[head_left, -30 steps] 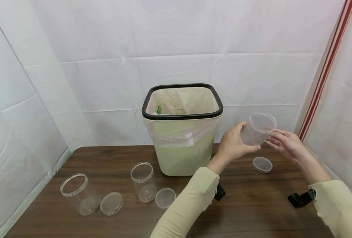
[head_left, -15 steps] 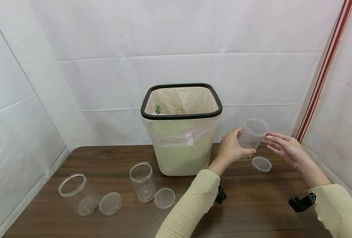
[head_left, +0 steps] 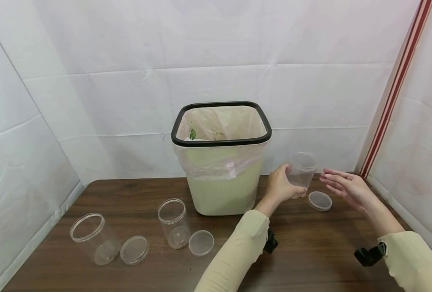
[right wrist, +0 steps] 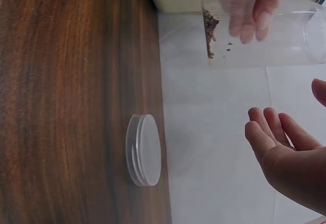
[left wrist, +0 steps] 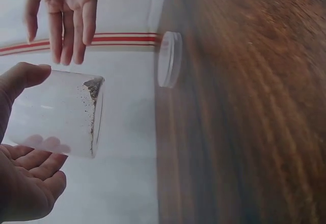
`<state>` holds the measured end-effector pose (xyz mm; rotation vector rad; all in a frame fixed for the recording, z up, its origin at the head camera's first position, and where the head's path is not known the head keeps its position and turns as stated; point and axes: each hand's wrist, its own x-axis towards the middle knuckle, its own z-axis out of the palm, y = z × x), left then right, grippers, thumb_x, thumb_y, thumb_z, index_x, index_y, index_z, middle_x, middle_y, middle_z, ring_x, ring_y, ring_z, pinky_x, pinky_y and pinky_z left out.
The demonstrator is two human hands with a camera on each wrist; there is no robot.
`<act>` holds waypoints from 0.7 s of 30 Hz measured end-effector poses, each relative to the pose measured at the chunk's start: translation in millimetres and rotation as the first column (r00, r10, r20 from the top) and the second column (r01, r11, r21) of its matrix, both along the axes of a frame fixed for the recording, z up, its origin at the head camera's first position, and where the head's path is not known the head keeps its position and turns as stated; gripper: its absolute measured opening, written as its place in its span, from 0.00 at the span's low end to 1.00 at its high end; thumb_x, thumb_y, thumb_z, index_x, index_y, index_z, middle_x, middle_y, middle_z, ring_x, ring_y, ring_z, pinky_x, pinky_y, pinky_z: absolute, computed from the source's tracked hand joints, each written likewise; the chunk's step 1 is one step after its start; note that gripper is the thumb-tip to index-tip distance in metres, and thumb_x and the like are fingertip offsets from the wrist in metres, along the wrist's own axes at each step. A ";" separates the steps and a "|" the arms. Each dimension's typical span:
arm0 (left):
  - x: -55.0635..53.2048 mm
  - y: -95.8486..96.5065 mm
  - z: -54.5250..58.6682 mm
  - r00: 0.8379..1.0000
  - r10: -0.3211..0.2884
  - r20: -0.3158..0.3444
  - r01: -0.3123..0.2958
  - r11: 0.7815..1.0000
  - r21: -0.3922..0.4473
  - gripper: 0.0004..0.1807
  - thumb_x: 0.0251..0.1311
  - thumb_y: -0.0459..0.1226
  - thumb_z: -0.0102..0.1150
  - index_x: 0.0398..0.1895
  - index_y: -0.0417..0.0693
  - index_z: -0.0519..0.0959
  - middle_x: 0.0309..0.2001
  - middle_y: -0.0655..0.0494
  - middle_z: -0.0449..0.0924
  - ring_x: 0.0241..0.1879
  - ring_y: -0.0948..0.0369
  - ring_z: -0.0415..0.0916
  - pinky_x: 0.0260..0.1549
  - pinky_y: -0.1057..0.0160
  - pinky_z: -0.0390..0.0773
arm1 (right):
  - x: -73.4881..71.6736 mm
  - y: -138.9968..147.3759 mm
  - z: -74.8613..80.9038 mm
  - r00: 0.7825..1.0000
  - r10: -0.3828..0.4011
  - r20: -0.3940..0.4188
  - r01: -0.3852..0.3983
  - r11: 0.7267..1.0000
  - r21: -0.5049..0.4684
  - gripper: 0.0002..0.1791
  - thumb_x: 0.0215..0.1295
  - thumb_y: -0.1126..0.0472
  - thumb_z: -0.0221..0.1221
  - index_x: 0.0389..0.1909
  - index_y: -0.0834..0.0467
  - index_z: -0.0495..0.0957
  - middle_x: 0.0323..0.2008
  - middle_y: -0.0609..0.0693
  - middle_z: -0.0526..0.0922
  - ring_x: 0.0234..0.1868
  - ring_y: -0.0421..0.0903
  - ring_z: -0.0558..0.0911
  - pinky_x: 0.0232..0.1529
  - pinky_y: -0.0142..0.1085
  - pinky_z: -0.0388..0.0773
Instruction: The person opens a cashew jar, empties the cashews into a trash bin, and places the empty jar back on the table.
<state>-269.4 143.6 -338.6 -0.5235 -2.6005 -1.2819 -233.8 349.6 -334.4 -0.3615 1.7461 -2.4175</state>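
My left hand (head_left: 279,186) grips a clear plastic jar (head_left: 300,174) from its left side, thumb and fingers round the wall. The jar's mouth faces up, and it hangs above the back right of the table. Dark brown crumbs (right wrist: 211,28) lie at its bottom, seen through the wall in both wrist views. My right hand (head_left: 347,188) is held just right of the jar, apart from it, with fingers extended and nothing in them. A round clear lid (head_left: 319,201) lies on the table below, between the two hands.
A pale green bin (head_left: 223,190) with a black rim and pink liner stands at the back middle, green scraps inside. Two open clear jars (head_left: 174,227) and two lids (head_left: 133,249) are on the left of the wooden table (head_left: 128,202). White sheeting (head_left: 216,48) surrounds the table.
My left hand has brought the jar down and to the left, more upright. My right hand, earlier close at the jar's side, has moved slightly down and is now apart from it.
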 end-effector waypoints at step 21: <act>-8.2 3.8 -28.9 0.984 0.037 0.172 -0.024 0.997 -0.076 0.36 0.29 0.41 0.78 0.49 0.47 0.73 0.43 0.56 0.78 0.45 0.60 0.73 0.43 0.69 0.72 | 5.6 4.5 -16.0 1.000 0.029 -0.006 -0.029 0.999 0.038 0.15 0.67 0.68 0.47 0.42 0.52 0.80 0.41 0.44 0.83 0.45 0.39 0.80 0.44 0.27 0.75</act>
